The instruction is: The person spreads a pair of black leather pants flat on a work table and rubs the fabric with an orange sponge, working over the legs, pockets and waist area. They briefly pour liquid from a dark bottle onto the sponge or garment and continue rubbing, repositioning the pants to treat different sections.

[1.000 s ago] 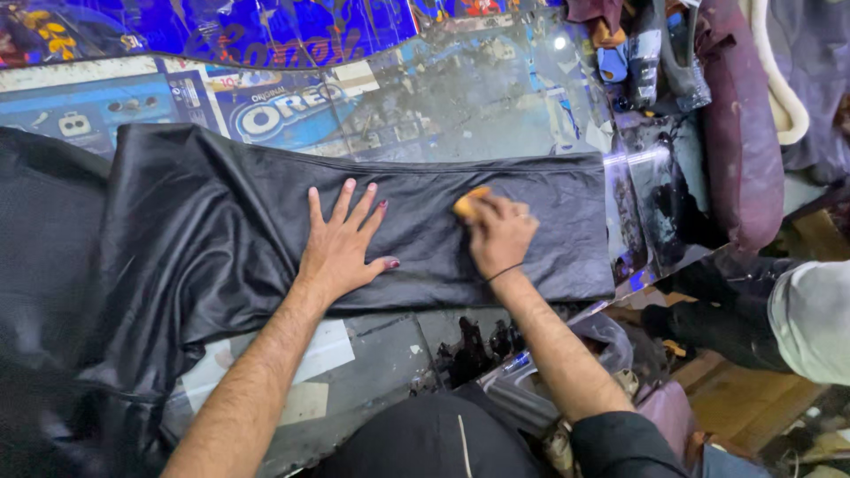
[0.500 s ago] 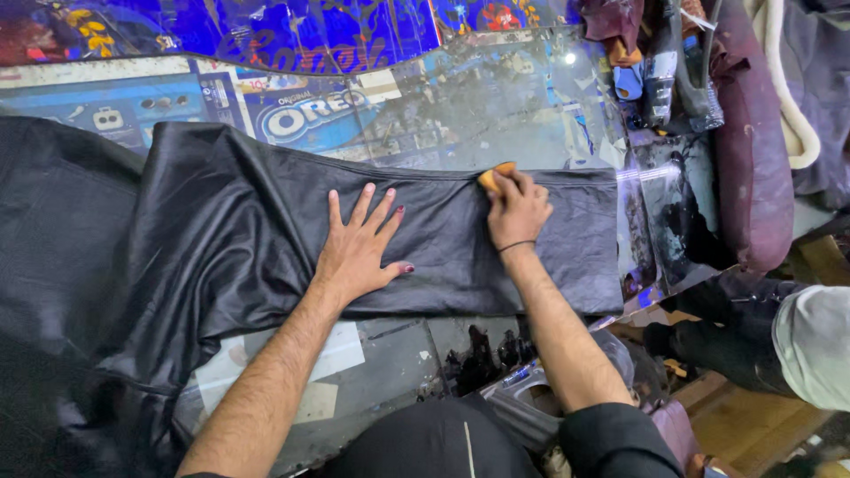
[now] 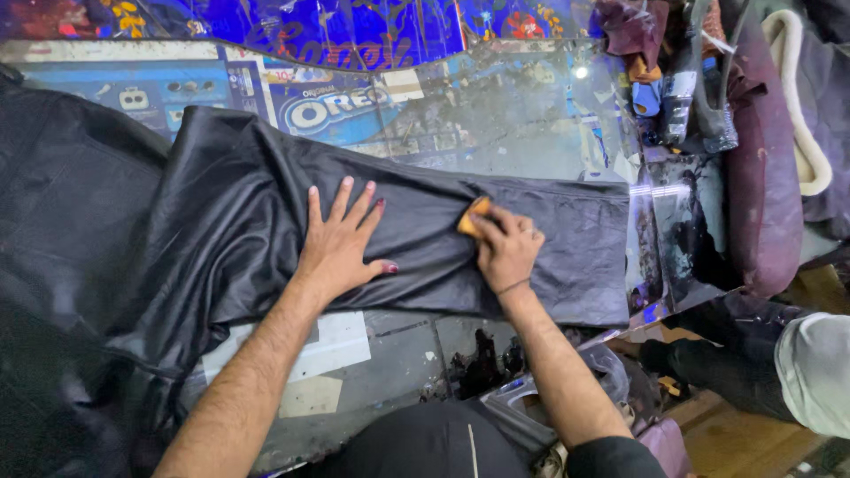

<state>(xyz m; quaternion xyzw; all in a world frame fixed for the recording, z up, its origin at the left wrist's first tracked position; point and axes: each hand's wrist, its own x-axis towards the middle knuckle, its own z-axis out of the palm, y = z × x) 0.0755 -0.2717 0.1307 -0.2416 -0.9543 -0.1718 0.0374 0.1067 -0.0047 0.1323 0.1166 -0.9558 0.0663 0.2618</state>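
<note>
On the glass-topped table (image 3: 531,124) a black leather sleeve (image 3: 425,248) lies stretched from the bulk of the garment at the left out to its cuff end at the right. We press our left hand (image 3: 341,243) flat on the middle of the sleeve, fingers spread wide and holding nothing, only pinning the leather down. Just to the right, our right hand (image 3: 505,252) is curled over a small orange sponge (image 3: 474,217), gripping it against the leather with its far edge peeking out past the fingertips.

The rest of the black jacket (image 3: 80,265) is heaped at the left and spills over the near edge. At the far right stand a few bottles (image 3: 677,97) and a maroon leather piece (image 3: 761,177).

As we judge it, the sleeve could bunch or slide under the sponge if the flat hand eases its pressure, since the glass beneath looks slick. The weight of the heap hanging off the near edge could also drag the sleeve leftward. A stroke run too far right would take the sponge off the cuff onto the stained glass.
</note>
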